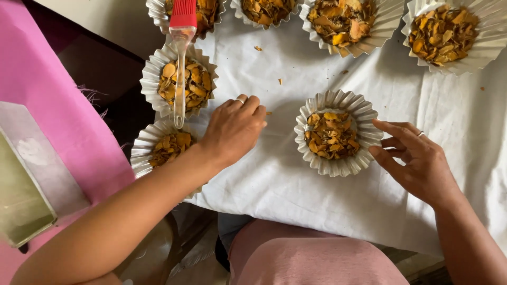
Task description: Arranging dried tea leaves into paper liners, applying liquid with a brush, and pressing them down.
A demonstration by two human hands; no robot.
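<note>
A fluted paper cup (364, 113) filled with orange-brown dried slices sits on the white cloth (296, 179) in front of me. My right hand (417, 158) touches the cup's right rim with spread fingers and wears a ring. My left hand (235, 129) rests on the cloth to the left of that cup, fingers curled loosely, holding nothing, also with a ring. Just left of my left wrist lies another filled cup (142, 150).
Several more filled paper cups stand along the top and left, one (153, 74) with a red-headed clear-handled brush (180, 58) lying across it. Pink fabric (47, 89) and a greenish tray (21, 200) lie at left. Small crumbs dot the cloth.
</note>
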